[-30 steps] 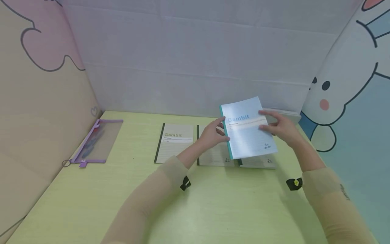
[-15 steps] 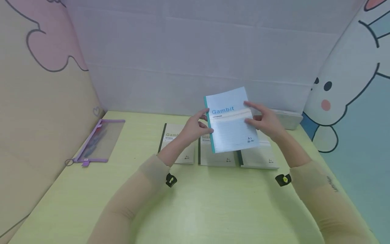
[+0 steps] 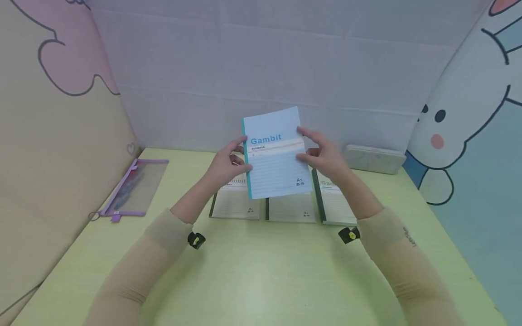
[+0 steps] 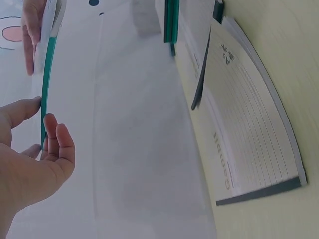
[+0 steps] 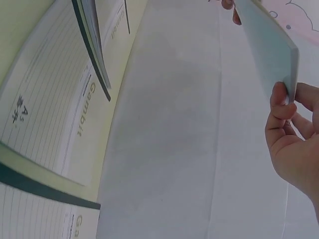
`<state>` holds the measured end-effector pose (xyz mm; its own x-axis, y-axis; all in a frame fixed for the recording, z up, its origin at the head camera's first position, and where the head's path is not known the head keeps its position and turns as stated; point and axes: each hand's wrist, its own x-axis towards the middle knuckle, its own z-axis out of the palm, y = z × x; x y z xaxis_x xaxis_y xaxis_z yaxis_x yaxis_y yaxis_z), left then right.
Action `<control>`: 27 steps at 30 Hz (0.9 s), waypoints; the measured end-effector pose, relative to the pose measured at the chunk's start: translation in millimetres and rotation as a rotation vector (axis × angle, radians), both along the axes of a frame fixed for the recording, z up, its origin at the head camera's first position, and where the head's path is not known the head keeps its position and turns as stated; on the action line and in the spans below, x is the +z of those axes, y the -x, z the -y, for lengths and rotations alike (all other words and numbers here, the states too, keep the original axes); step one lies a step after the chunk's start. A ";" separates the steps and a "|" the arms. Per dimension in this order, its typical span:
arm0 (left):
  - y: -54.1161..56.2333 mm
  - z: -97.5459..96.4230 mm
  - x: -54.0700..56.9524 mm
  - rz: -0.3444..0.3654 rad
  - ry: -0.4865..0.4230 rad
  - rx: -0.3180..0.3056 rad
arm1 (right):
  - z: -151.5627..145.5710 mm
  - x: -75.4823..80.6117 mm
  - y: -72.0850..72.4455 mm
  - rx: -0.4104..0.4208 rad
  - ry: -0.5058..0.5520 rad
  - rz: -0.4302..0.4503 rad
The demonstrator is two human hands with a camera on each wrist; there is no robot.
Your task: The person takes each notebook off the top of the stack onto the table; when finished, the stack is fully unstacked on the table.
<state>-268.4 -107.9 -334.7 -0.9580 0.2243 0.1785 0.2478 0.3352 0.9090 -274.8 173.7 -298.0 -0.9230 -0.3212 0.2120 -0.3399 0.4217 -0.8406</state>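
Note:
A blue Gambit notebook [image 3: 275, 170] with a teal spine is held up above the table in the head view, tilted slightly. My left hand [image 3: 225, 165] pinches its spine edge between thumb and fingers. On the opposite edge, my right hand [image 3: 327, 158] pinches it the same way. The left wrist view shows the teal spine [image 4: 48, 74] edge-on at the left fingertips. In the right wrist view the notebook's pale back [image 5: 264, 47] faces the camera. Behind and below lie three dark-spined Gambit notebooks: left [image 3: 234, 206], middle [image 3: 289, 212] and right [image 3: 331, 206], each partly covered.
A clear zip pouch [image 3: 148, 188] with purple trim lies at the table's left, dark items inside. A pale grey case [image 3: 375, 159] stands at the back right against the white backdrop [image 3: 228, 68]. Printed walls close in both sides of the yellow-green table [image 3: 261, 271].
Both hands have carried the blue notebook left and slightly up, from over the right notebook to in front of the left and middle ones. The grey case has come into fuller view.

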 end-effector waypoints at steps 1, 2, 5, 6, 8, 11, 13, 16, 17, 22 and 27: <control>-0.4 5.2 0.0 -0.006 0.002 0.004 | 4.8 -0.5 -0.4 0.002 0.012 0.004; -1.2 10.2 -0.2 -0.009 0.005 0.010 | 9.7 -1.3 -0.6 -0.001 0.023 0.007; -3.6 26.4 -3.2 -0.005 -0.001 0.021 | 24.5 -7.5 0.8 -0.007 0.070 0.021; -4.4 32.0 -4.9 -0.002 -0.001 0.026 | 29.8 -10.5 1.4 -0.008 0.095 0.028; -6.4 43.0 -8.6 0.015 -0.011 0.035 | 41.0 -17.2 1.7 -0.008 0.132 0.049; -9.1 59.4 -14.9 0.049 -0.027 0.054 | 57.3 -28.3 0.4 -0.019 0.161 0.095; -10.2 70.1 -18.1 0.069 -0.024 0.067 | 66.6 -34.9 -0.8 -0.003 0.171 0.124; -11.5 86.2 -20.6 0.080 -0.003 0.079 | 78.6 -44.0 -1.3 0.066 0.213 0.160; -11.9 91.3 -20.8 0.080 0.007 0.079 | 82.3 -46.9 -1.7 0.095 0.229 0.170; -11.1 118.4 -23.0 0.097 0.036 0.049 | 102.0 -66.4 -2.9 0.220 0.296 0.235; -7.3 146.0 -29.5 0.141 0.096 0.007 | 125.0 -88.1 -4.1 0.247 0.301 0.290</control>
<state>-261.1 -253.9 -364.2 -0.9736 0.2272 0.0199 0.1171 0.4233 0.8984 -270.7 48.7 -386.1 -0.8614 -0.5025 0.0742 -0.1324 0.0811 -0.9879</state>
